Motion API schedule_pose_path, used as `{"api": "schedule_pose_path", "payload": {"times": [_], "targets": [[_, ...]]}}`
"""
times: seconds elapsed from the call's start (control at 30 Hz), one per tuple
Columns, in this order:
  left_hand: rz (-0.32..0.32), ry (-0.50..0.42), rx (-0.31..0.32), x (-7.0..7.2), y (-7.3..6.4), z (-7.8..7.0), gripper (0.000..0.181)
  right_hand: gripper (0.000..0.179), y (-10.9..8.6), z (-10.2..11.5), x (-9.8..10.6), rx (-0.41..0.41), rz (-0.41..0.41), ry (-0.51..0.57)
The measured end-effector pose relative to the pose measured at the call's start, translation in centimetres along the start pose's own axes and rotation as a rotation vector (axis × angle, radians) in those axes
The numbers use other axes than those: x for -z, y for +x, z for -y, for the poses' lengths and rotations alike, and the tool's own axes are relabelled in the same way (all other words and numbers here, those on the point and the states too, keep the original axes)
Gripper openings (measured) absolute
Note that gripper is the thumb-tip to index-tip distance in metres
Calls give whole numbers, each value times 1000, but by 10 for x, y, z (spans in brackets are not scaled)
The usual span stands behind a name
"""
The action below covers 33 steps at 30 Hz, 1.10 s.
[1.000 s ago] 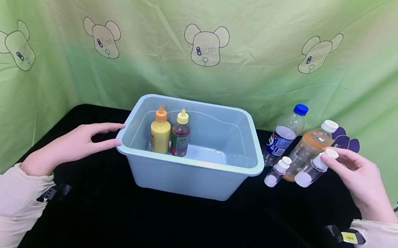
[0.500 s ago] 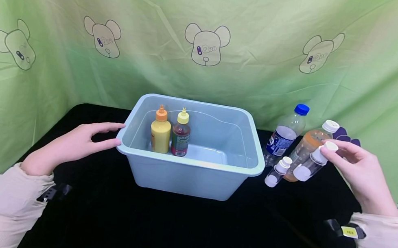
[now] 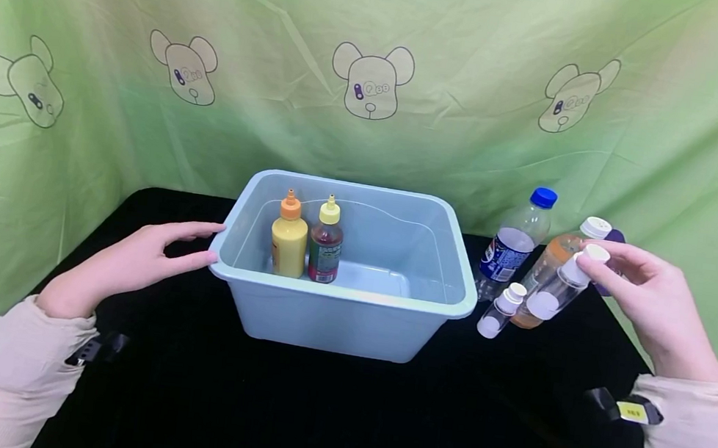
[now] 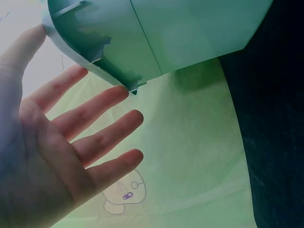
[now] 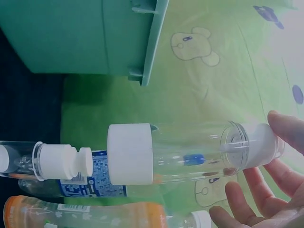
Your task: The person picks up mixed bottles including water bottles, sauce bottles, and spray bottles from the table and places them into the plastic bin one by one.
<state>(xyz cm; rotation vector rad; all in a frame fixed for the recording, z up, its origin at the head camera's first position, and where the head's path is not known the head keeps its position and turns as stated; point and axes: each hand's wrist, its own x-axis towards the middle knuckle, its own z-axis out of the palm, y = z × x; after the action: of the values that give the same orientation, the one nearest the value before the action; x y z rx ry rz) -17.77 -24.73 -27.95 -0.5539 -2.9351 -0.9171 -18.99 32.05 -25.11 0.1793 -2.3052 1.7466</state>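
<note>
In the head view my left hand (image 3: 137, 260) touches the left rim of a light blue plastic tub (image 3: 334, 321). Its fingers are nearly straight, as the left wrist view confirms. Inside the tub stand a yellow squeeze bottle with an orange nozzle cap (image 3: 288, 242) and a dark red one with a yellow nozzle cap (image 3: 326, 242). On the right, my right hand (image 3: 662, 307) pinches the white top of a small clear bottle (image 3: 560, 290). That bottle hangs tilted, its white base (image 5: 130, 154) clear of the table in the right wrist view.
Right of the tub stand a smaller clear bottle with a white top (image 3: 500, 311), a blue-capped soda bottle (image 3: 510, 249) and a white-capped bottle with an orange band (image 3: 558, 253). A purple object (image 3: 615, 238) is partly hidden behind my right hand. Green cloth (image 3: 367, 151) hangs behind the black-covered table (image 3: 323, 419).
My right hand has lifted the small clear bottle upward, now overlapping the orange-banded bottle in view. My left hand and the tub have stayed put.
</note>
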Motion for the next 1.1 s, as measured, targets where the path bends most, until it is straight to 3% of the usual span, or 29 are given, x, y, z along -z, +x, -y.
{"api": "schedule_pose_path", "payload": {"times": [0.23, 0.7, 1.1], "targets": [[3, -5, 2, 0, 0, 0, 49, 26, 1, 1, 0, 29, 34, 69], [-8, 8, -6, 0, 0, 0, 49, 26, 3, 16, -9, 39, 41, 59], [-6, -4, -8, 0, 0, 0, 49, 26, 4, 31, -18, 47, 61, -72]]}}
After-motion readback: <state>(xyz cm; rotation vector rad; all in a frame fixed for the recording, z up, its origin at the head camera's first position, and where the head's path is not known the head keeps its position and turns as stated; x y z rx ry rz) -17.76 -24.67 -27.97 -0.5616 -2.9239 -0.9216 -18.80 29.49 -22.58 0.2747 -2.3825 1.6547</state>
